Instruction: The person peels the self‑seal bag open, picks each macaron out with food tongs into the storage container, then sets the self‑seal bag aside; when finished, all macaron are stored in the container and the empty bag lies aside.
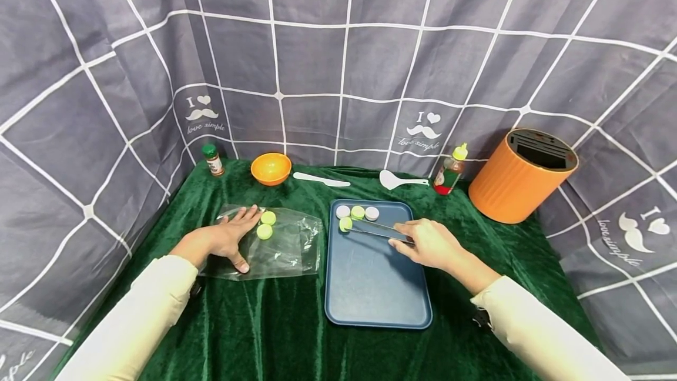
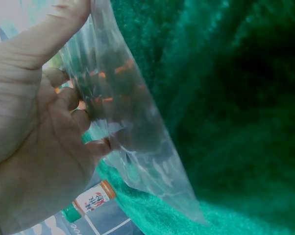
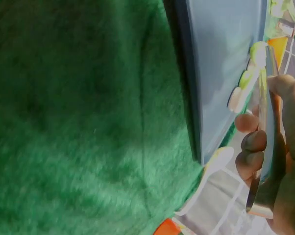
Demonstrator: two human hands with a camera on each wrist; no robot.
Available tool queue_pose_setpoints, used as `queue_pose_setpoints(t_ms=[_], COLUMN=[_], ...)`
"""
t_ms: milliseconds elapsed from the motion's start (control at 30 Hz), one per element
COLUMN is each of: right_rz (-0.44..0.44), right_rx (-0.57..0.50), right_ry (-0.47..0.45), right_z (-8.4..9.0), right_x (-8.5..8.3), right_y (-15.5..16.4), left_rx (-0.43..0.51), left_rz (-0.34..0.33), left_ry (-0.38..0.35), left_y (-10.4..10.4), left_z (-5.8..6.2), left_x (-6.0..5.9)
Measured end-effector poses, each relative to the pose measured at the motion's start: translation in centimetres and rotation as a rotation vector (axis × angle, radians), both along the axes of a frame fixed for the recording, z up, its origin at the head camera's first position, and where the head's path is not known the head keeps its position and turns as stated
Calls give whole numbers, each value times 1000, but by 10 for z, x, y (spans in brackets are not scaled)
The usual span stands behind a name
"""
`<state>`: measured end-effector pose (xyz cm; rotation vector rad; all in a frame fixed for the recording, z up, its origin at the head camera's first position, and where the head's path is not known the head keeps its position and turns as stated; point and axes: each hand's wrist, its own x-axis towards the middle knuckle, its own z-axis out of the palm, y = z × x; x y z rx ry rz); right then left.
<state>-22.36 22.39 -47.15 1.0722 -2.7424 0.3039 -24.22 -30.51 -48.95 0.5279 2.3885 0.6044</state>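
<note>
A: We hold metal tongs (image 1: 378,230) in our right hand (image 1: 429,244), fingers curled round them; their tips pinch a green macaron (image 1: 345,224) on the blue tray (image 1: 370,287), just below a row of three more (image 1: 357,212).

B: And our left hand (image 1: 224,240) lies flat on the clear plastic bag (image 1: 285,249), thumb out, beside two green macarons (image 1: 266,225) lying on it.

A: Any writing? The grey checked cloth (image 1: 317,63) behind reads "I love simple", with a heart and moustache.

B: The spice jar (image 1: 213,159) has a label, too small to read. The surface wears green velvet (image 1: 264,322).

A: Only the head view shows the orange bowl (image 1: 271,168), sauce bottle (image 1: 450,170) and orange knife block (image 1: 520,175).

B: The left wrist view shows our thumb (image 2: 49,34) pressing the bag's edge.
</note>
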Motion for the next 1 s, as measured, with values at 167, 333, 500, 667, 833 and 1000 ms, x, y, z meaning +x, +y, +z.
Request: queue_pose_setpoints(t_ms=[167,333,500,667,833,1000], right_rz=[8,11,-2,-1,-9,32], right_rx=[0,18,24,12,-29,-43], right_ry=[2,1,-3,7,-1,8], right_z=[-4,-5,-5,-5,-4,0], right_x=[-1,-1,0,0,1,3], right_y=[-6,-10,-11,-11,-15,-31], left_rx=[0,-34,-47,-85,-85,-72], left_rz=[-4,-6,0,16,0,2], left_ry=[2,10,16,15,40,39], left_y=[1,-2,2,3,-15,-13], left_z=[-2,-10,-3,-5,-37,-35], left_x=[-1,-6,-1,-1,-17,-17])
